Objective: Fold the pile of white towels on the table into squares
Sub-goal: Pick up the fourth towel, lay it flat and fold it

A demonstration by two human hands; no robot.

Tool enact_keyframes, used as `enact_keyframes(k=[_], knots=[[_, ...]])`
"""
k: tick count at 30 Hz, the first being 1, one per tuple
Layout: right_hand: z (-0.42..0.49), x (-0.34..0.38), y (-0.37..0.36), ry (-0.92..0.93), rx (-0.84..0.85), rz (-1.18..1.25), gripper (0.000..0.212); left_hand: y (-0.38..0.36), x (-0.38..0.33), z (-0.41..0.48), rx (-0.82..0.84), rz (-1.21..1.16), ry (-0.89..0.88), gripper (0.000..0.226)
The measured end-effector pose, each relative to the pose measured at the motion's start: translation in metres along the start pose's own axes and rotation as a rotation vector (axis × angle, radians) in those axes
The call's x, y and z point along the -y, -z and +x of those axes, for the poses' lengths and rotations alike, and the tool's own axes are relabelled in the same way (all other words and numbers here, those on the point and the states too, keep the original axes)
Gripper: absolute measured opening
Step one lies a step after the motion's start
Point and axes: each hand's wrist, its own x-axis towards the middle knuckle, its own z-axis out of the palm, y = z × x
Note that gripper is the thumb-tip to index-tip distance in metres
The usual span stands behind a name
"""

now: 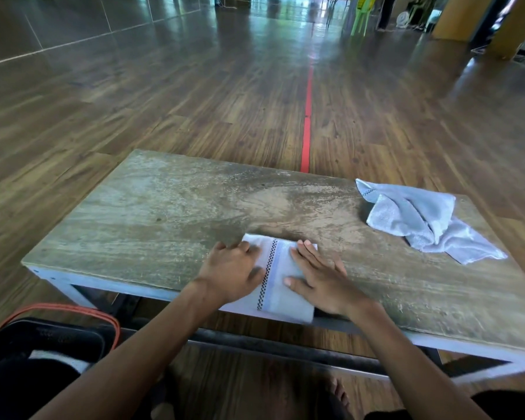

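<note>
- wooden table (164,207): just one, filling the middle of the frame. It's the flat surface for folding, and the work is happening right at its near edge, I'd guess so the arms don't have to stretch.
- black container with an orange rim (58,334): one, lower left, off the table. There's something white inside, maybe finished towels, can't really tell.
- crumpled towel (422,222): right side of the table, well apart from the hands, looks parked there waiting its turn. I count one, but it could be two bunched together.
- folded towel (278,283): one, lower middle, checked stripe up, hanging a bit over the near table edge.
- right hand (319,283): flat on the right half, fingers straight and close together, thumb out. Pressing the fold flat, I reckon.
- left hand (231,268): on the left half, fingers together and slightly bent, pinning it down.
</note>
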Motion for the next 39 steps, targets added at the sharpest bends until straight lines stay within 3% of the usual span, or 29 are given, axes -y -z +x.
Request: enact_keyframes(k=[3,6,9,12,15,20,39], knots=[[0.005,-0.014,0.012,0.029,-0.207,0.13,0.055,0.004,-0.003,-0.008,-0.042,0.041,0.035,0.048],[0.012,-0.025,0.02,-0.148,-0.378,0.31,0.044,0.006,0.009,-0.007,-0.115,-0.08,0.131,0.036],[0.02,-0.028,0.024,-0.227,-0.335,0.538,0.04,-0.003,0.022,0.0,-0.084,-0.342,0.259,0.034],[0.03,-0.025,0.021,-0.225,-0.31,0.548,0.027,-0.017,0.027,0.006,-0.048,-0.527,0.299,0.022],[0.037,-0.025,0.019,-0.233,-0.343,0.592,0.009,-0.021,0.029,0.008,-0.132,-0.707,0.332,0.004],[0.044,-0.027,0.022,-0.181,-0.357,0.706,0.008,-0.023,0.029,0.011,-0.247,-0.905,0.406,0.009],[0.066,-0.025,0.014,-0.202,-0.39,0.752,0.008,-0.024,0.026,0.02,-0.238,-0.912,0.484,0.01]])
